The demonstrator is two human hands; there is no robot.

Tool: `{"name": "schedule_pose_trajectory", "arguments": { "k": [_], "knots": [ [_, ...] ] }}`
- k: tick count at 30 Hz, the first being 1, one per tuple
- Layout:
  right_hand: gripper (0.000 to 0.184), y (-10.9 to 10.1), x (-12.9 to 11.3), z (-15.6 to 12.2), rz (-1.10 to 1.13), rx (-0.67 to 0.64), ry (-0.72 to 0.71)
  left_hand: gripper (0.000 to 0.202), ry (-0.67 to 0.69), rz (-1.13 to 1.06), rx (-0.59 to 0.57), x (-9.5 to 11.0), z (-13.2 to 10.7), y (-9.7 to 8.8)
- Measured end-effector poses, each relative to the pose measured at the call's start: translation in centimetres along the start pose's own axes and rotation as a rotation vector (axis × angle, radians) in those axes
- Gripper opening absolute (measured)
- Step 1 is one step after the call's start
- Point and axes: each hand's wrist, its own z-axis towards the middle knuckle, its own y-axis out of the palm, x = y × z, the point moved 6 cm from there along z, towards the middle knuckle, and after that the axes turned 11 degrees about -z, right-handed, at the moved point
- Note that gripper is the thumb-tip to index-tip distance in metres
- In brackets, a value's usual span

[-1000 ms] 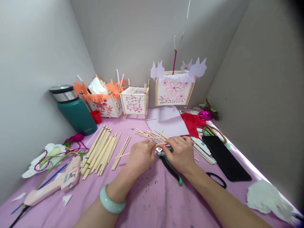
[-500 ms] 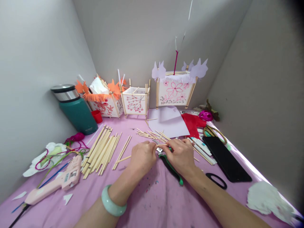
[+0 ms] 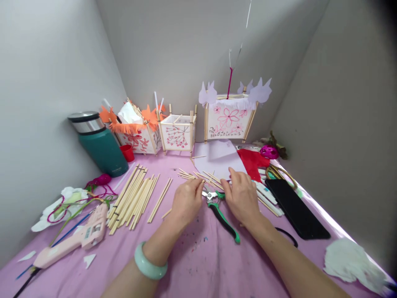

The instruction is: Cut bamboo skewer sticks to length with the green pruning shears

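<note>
My left hand [image 3: 188, 200] is closed on a thin wooden stick, whose tip shows at the fingertips and whose other end [image 3: 166, 214] pokes out behind the hand. My right hand [image 3: 242, 195] is open, thumb apart from the fingers, and nothing shows between them. Between the two hands lie cutting pliers [image 3: 223, 222] with black and green handles, jaws toward the left fingertips. Just beyond the hands, short loose sticks [image 3: 187, 175] are scattered. Left of my left hand are two sticks [image 3: 159, 200] and a larger row of pale sticks [image 3: 133, 200], several with black bands.
A pink glue gun [image 3: 72, 240] and a teal bottle [image 3: 104, 149] are on the left. Decorated stick-and-paper lanterns [image 3: 176, 136] stand at the back; another lantern [image 3: 228, 120] hangs from a cord. On the right are a black phone [image 3: 297, 209], markers [image 3: 268, 196] and crumpled tissue [image 3: 350, 263].
My right hand has come off the stick, opened and moved slightly right. The stick stays in my left hand, and more of the pliers now shows.
</note>
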Motion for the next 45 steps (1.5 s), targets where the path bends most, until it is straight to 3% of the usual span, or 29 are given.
{"name": "schedule_pose_trajectory", "arguments": {
  "k": [3, 6, 10, 14, 19, 23, 26, 32, 36, 38, 42, 45],
  "knots": [
    [0.028, 0.3, -0.1, 0.2, 0.046, -0.107, -0.083, 0.024, 0.028, -0.019, 0.013, -0.5, 0.2, -0.3],
    [0.030, 0.3, -1.1, -0.2, 0.132, -0.331, -0.255, 0.022, 0.021, -0.011, 0.042, -0.9, 0.4, -0.8],
    [0.060, -0.3, -1.8, -1.2, 0.114, -0.603, -0.393, 0.022, 0.017, -0.007, 0.069, -1.0, 0.5, -1.3],
    [0.070, -0.6, -1.9, -1.6, 0.080, -0.690, -0.375, 0.023, -0.003, 0.010, 0.057, -0.8, 0.4, -1.2],
    [0.059, 0.1, -2.0, -2.1, 0.086, -0.711, -0.335, 0.022, -0.006, 0.029, 0.042, -0.6, 0.3, -1.0],
    [0.048, 0.4, -2.0, -1.9, 0.088, -0.645, -0.255, 0.023, 0.016, -0.005, 0.066, -0.7, 0.4, -1.3],
    [0.055, 0.2, -1.3, -0.9, 0.226, -0.624, -0.123, 0.025, 0.009, -0.050, 0.106, -1.1, 0.6, -1.8],
    [0.066, 0.3, 0.8, 0.7, 1.154, -0.563, 0.432, 0.030, -0.038, -0.182, 0.162, -1.3, 0.6, -2.2],
    [0.049, 1.1, -0.4, 0.0, 1.566, -0.544, 0.542, 0.031, -0.017, -0.278, 0.144, -0.7, 0.4, -1.7],
    [0.039, 1.5, -1.1, -0.6, 1.567, -0.579, 0.551, 0.030, -0.012, -0.311, 0.129, -0.4, 0.4, -1.5],
    [0.030, 2.2, -1.5, -1.4, 1.365, -0.665, 0.574, 0.031, -0.009, -0.348, 0.130, -0.5, 0.4, -1.5],
    [0.025, 2.3, -1.4, -1.3, 1.376, -0.736, 0.570, 0.029, 0.003, -0.353, 0.131, -0.6, 0.4, -1.6]
  ]
}}
